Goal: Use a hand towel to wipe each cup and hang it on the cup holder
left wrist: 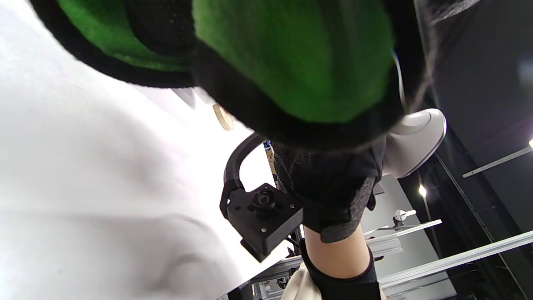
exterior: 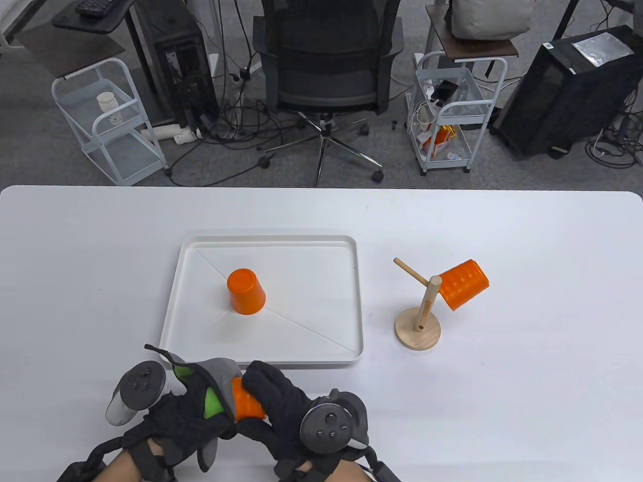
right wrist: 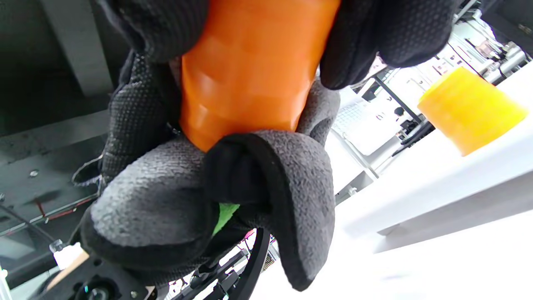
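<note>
Step in hand: wiping judged under way; an orange cup (exterior: 249, 403) is held just above the near edge of the tabletop (exterior: 502, 401), in front of the white tray (exterior: 346, 301).
Right hand (exterior: 281, 401): fingers curled round the cup body, gripping it.
Left hand (exterior: 186, 416): clutching the grey-and-green hand towel (exterior: 213, 396), which is bunched against the cup's end.
Technique: the cup is best turned by the right hand while the towel is kept pressed by the left, so the whole wall and rim are covered; the grip should be kept off the part being wiped.
Other cups: one upside down on the tray (exterior: 245, 291); one already hung on the wooden cup holder (exterior: 421, 321), on its right peg (exterior: 463, 284).
Next need: the holder's left peg is seen free.
Right wrist view only: towel folded round the cup's end (right wrist: 216, 200), glove fingers overlapping the cup wall.
Left wrist view only: green towel face (left wrist: 291, 58) close up; cup hidden.
Table view only: holder and tray layout.
</note>
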